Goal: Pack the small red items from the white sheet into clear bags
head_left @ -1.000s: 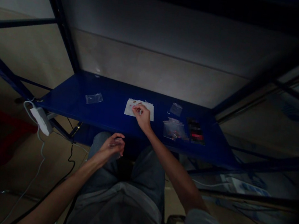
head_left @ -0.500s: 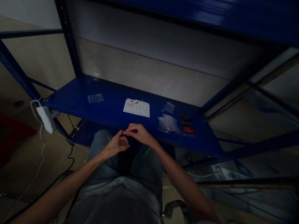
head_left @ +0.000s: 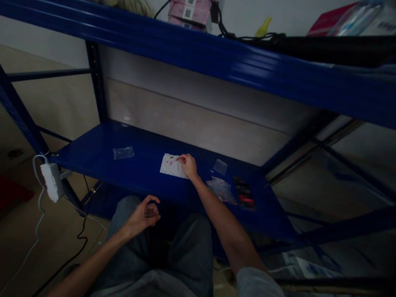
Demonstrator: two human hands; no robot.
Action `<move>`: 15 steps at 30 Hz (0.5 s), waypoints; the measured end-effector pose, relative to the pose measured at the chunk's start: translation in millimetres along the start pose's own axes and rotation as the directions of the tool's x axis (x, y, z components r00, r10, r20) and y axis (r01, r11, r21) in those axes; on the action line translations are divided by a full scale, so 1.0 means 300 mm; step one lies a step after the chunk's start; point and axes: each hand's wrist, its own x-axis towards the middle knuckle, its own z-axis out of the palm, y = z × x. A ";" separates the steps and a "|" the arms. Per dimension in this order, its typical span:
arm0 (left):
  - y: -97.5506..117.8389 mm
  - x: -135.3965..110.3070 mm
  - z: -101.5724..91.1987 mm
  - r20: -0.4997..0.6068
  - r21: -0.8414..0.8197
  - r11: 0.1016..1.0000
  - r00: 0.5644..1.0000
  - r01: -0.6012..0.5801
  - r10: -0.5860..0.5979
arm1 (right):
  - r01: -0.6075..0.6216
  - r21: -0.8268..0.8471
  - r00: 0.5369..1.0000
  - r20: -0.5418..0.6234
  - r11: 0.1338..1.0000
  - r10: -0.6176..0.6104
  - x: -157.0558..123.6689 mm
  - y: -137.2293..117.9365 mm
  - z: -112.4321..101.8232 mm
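Right grip (head_left: 188,166) is narrow now: you bunch the fingers together over the white paper sheet (head_left: 170,168), and they touch or almost touch its upper edge. I cannot tell if they pinch something small. The sheet lies flat on the blue steel shelf (head_left: 143,172) and carries small red marks (head_left: 171,162).

Left grip (head_left: 145,214) is also narrow, curled above your jeans (head_left: 191,251), well below the shelf edge. Something small and dark may be inside the curl, but the picture is too dim to be sure.

The main change is that your two hands are apart again. Half a second ago they met close together in front of your body; now the right one is back at the sheet, and the left one stays low. So the work at this moment is again at the paper, not between the hands.

Around the sheet, a clear plastic bag (head_left: 123,153) lies on the left and a smaller clear bag (head_left: 220,166) on the right. Near that are a bag with small contents (head_left: 220,189) and a dark blurred packet (head_left: 244,193). A white power adapter (head_left: 51,181) hangs below the shelf's left end.
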 end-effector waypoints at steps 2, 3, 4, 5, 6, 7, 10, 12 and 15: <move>0.002 0.003 0.001 0.009 0.010 1.000 1.000 -0.007 0.007 | 0.022 -0.013 1.000 0.016 1.000 -0.022 0.019 0.012 0.012; 0.004 0.004 0.001 0.018 0.020 1.000 1.000 -0.012 0.012 | 0.033 -0.018 0.999 0.026 0.999 -0.033 0.027 0.017 0.016; 0.005 0.005 0.001 0.028 0.030 0.999 0.999 -0.018 0.017 | 0.044 -0.021 0.998 0.038 0.999 -0.043 0.035 0.023 0.019; 0.007 0.006 0.001 0.040 0.039 0.999 0.999 -0.022 0.021 | 0.054 -0.022 0.997 0.049 0.998 -0.053 0.042 0.028 0.021; 0.008 0.007 0.001 0.050 0.047 0.999 0.998 -0.026 0.024 | 0.064 -0.022 0.996 0.059 0.998 -0.062 0.049 0.034 0.022; 0.009 0.007 0.000 0.059 0.055 0.998 0.998 -0.028 0.025 | 0.071 -0.022 0.995 0.067 0.997 -0.070 0.055 0.039 0.022; 0.009 0.009 -0.004 0.067 0.077 0.997 0.998 -0.025 0.020 | 0.086 -0.019 0.994 0.076 0.996 -0.084 0.066 0.048 0.021; 0.006 0.010 -0.008 0.070 0.091 0.996 0.998 -0.015 0.009 | 0.112 -0.018 0.991 0.069 0.994 -0.111 0.066 0.046 0.020; -0.001 0.010 -0.013 0.081 0.097 0.995 0.997 -0.004 -0.004 | 0.177 -0.034 0.982 0.078 0.984 -0.174 0.059 0.034 0.020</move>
